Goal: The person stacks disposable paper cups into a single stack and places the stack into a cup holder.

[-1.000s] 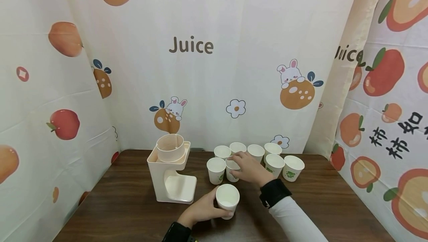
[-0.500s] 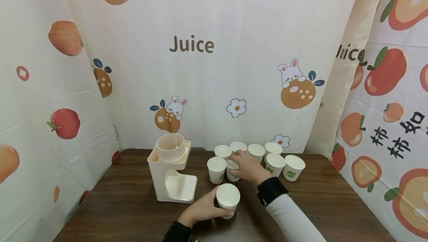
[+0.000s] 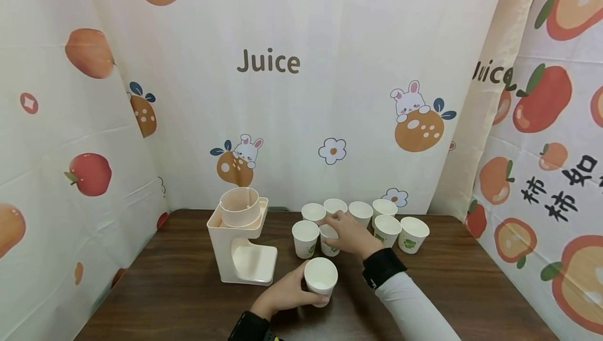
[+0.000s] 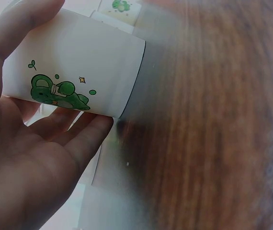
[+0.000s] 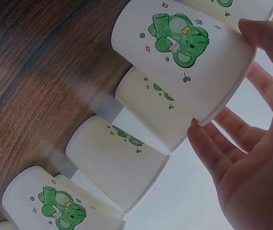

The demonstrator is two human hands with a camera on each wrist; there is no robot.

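In the head view my left hand (image 3: 286,295) grips a white paper cup (image 3: 321,276) at the front of the group, thumb on one side and fingers on the other. The left wrist view shows this upright cup's green bear print (image 4: 60,93) between thumb and fingers. My right hand (image 3: 350,234) reaches over a second paper cup (image 3: 330,247) just behind it. Seen from the right wrist, the thumb presses that cup's (image 5: 184,52) side near the rim, and fingertips (image 5: 196,127) touch the opposite side of the rim.
Several more white paper cups (image 3: 305,239) stand upright around and behind my right hand, spreading right to a cup (image 3: 413,236) at the end. A cream juicer-like stand (image 3: 242,236) with a round top stands left on the dark wooden table (image 3: 165,288). Printed curtains enclose the back and sides.
My right wrist has shifted slightly left, while its fingers stay at the same cup. The left hand and its cup look unmoved.
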